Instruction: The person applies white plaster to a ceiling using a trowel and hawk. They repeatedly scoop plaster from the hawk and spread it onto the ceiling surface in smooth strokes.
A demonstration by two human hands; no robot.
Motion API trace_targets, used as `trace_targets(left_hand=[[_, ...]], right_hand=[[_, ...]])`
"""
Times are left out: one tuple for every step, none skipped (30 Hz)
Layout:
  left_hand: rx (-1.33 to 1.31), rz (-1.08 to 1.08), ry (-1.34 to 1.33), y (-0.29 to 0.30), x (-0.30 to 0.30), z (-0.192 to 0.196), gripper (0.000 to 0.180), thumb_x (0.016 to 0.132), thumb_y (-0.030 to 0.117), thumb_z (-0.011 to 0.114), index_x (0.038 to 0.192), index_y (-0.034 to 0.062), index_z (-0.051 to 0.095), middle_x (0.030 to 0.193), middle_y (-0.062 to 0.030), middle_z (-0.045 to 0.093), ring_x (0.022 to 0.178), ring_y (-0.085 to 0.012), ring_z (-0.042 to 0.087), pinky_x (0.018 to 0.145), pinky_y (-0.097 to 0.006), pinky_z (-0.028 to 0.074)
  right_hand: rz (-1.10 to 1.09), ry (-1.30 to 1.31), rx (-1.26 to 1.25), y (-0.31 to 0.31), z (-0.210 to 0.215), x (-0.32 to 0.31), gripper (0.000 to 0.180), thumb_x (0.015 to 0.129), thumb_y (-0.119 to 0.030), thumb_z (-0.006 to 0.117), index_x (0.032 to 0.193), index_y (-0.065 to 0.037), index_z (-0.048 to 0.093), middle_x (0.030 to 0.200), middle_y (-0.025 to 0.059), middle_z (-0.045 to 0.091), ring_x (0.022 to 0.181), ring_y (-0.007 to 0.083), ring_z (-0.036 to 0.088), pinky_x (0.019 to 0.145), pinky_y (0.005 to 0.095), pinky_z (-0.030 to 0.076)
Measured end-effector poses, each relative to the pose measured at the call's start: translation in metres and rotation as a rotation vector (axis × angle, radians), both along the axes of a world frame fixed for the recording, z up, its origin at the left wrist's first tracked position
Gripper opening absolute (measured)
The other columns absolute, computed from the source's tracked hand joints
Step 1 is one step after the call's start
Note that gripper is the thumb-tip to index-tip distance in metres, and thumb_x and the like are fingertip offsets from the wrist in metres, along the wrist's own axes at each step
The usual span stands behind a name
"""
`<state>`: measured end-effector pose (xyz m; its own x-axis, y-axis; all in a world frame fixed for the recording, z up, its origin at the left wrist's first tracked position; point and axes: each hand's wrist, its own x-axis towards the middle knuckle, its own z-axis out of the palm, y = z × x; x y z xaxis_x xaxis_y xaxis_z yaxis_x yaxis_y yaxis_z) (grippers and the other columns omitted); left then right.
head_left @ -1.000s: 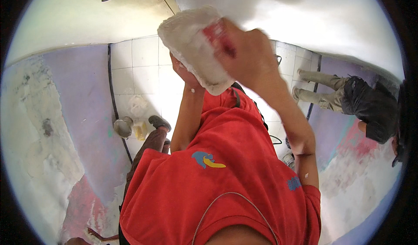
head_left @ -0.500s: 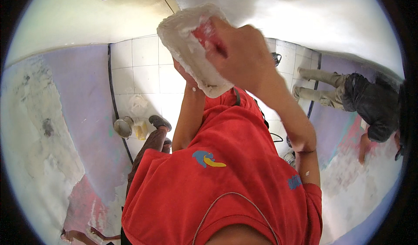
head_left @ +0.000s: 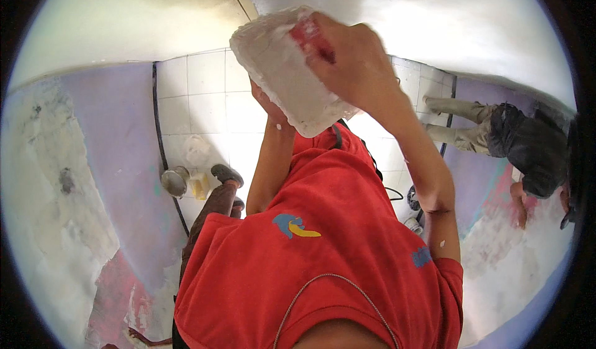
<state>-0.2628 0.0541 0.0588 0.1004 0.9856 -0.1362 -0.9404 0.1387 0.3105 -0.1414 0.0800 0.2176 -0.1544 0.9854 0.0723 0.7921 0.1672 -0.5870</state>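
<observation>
A rectangular board or shallow tray (head_left: 276,70), thickly coated in wet-looking white putty, is held up in front of my chest. My left hand (head_left: 267,104) grips it from beneath; most of those fingers are hidden behind it. Above its right side, my right hand (head_left: 357,57) is closed around a red scraper (head_left: 310,37) smeared with white. The scraper's working edge is against or very near the putty; I cannot tell which. White specks dot both my forearms.
White floor tiles (head_left: 205,110) lie below. By the left wall stand a metal bowl (head_left: 176,180) and a yellowish block-like container (head_left: 199,185). At right a person in dark clothes (head_left: 531,147) is at the patchy wall. Another person's arm (head_left: 149,338) shows at lower left.
The putty-coated board has shifted slightly right and turned, showing more of its broad face. My right hand and scraper have moved a little right with it. The person at right has shifted slightly.
</observation>
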Motion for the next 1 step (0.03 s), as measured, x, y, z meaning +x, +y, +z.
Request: trace_targets(left_hand=[[-0.002,0.007,0.002,-0.0011,-0.0003,0.0,0.055,0.096,0.047,0.029,0.136,0.0097,0.034,0.128,-0.0108,0.049,0.114,-0.0256,0.053,0.091,-0.037,0.051]], right_hand=[[-0.043,-0.011,0.003,0.0022,0.0089,0.0046,0.04,0.075,-0.02,0.064,0.112,-0.005,0.059,0.072,0.0229,0.063,0.067,0.0346,0.065,0.063,0.0386,0.053]])
